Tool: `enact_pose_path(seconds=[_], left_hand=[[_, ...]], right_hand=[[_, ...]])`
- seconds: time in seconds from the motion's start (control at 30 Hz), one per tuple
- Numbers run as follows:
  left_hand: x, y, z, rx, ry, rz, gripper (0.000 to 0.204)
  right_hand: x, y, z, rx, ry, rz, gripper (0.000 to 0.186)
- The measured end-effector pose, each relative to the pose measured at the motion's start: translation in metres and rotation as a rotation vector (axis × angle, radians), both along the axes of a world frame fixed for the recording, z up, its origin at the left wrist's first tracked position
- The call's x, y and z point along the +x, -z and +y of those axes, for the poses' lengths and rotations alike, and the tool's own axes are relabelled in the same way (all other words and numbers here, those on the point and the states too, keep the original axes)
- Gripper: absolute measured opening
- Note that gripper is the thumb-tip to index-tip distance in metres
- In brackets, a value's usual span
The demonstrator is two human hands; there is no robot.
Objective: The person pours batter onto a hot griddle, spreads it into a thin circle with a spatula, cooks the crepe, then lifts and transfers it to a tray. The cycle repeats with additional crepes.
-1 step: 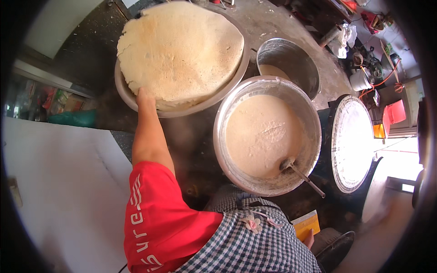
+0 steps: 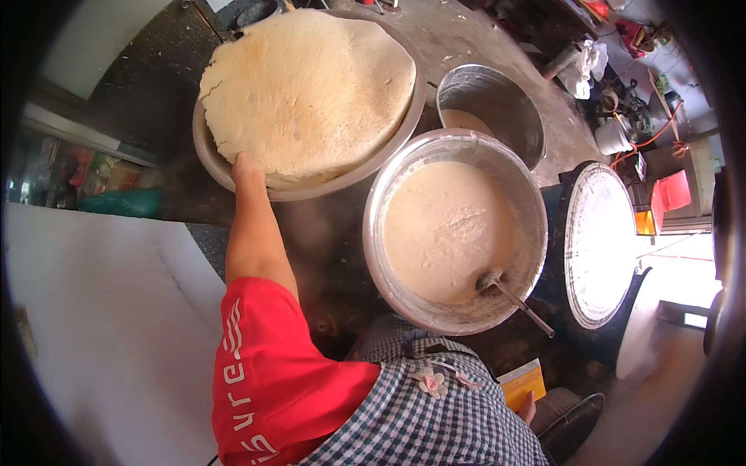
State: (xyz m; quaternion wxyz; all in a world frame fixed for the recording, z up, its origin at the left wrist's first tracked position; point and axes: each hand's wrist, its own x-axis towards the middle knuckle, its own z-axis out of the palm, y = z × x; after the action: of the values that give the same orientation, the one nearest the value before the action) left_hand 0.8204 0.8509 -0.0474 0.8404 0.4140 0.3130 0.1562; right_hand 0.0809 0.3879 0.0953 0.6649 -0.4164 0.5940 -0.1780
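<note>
A broad, thin tan flatbread lies over a wide metal basin at the far left, its rim ragged on the left side. My left hand is at the flatbread's near edge and grips it there; the fingertips are hidden. Low on the right, beside my checked apron, my right hand holds a yellow scraper, with most of the hand out of sight. Between them stands a metal bowl of pale batter. A metal ladle rests in it, its handle over the rim.
Behind the batter bowl is a deep metal pot with some pale batter inside. A round, brightly lit griddle stands to the right. A white surface fills the left side, with a green bag beyond it.
The flatbread's far edge has dropped slightly toward the basin, showing more of the far rim and a dark round container behind it. Both hands stay in nearly the same places.
</note>
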Motion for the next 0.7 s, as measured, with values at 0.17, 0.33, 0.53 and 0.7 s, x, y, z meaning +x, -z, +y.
enact_pose_path(seconds=[0.17,0.33,0.53,0.7], left_hand=[[0.014,0.020,0.026,-0.027,0.180,0.032,0.047],[0.041,-0.006,0.019,0.133,0.039,0.029,0.041],[0.038,-0.006,0.061,0.087,0.187,-0.019,0.043],[0.010,0.031,0.049,-0.010,0.178,0.117,0.045]], right_hand=[[0.013,-0.015,0.001,-0.004,-0.018,0.030,0.048],[0.021,-0.023,-0.003,0.002,-0.048,0.051,0.047],[0.026,-0.031,0.001,0.024,-0.065,0.077,0.046],[0.024,-0.040,0.011,0.036,-0.057,0.087,0.045]])
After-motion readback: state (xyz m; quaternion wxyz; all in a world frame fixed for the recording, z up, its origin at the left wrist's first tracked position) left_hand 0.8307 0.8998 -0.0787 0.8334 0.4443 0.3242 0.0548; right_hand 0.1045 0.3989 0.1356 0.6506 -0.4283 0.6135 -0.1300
